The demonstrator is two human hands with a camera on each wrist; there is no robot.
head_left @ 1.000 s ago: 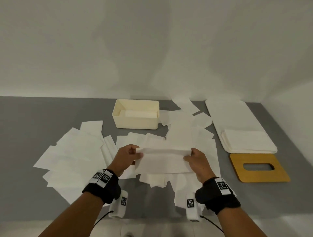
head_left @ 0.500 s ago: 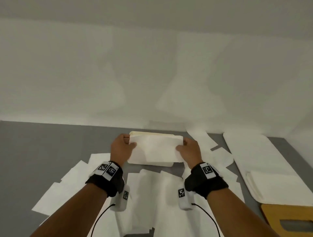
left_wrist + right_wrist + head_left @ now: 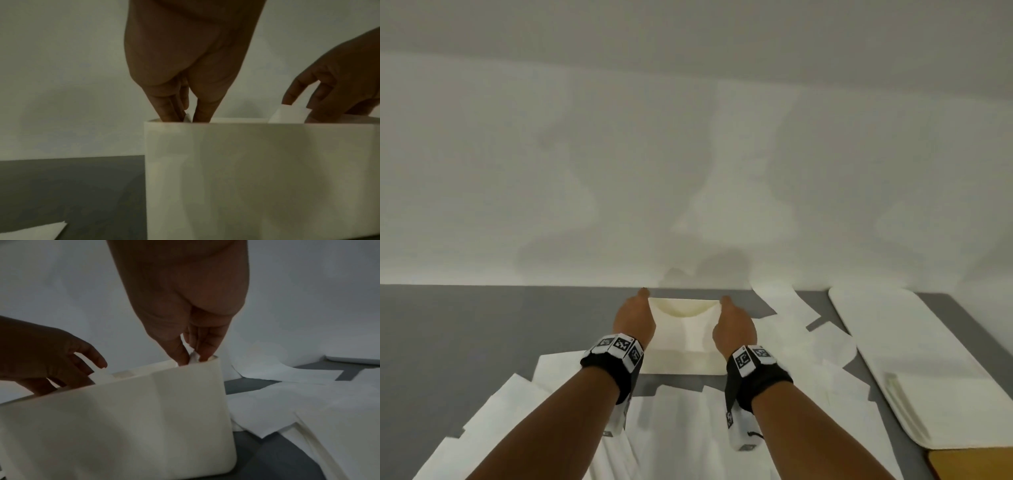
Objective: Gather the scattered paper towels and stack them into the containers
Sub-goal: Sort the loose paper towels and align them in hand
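Observation:
A cream open-top box [image 3: 681,364] stands near the wall on the grey table. My left hand [image 3: 635,320] is at the box's left end and my right hand [image 3: 732,325] at its right end. Between them a folded white paper towel [image 3: 688,320] sags down inside the box. In the left wrist view the left hand [image 3: 185,116] dips past the rim of the box [image 3: 257,178] and pinches a towel corner [image 3: 187,117]. In the right wrist view the right hand [image 3: 192,358] pinches the other towel end [image 3: 194,355] just above the box [image 3: 123,418].
Several loose paper towels [image 3: 688,438] lie scattered in front of the box and to both sides. A long white tray [image 3: 900,329] at the right holds a towel stack [image 3: 945,407]. A wooden lid [image 3: 976,466] lies at the near right. The wall rises right behind the box.
Both hands lifted the folded towel off the pile, carried it away from me to the box and lowered it inside. The head view has tilted up toward the wall.

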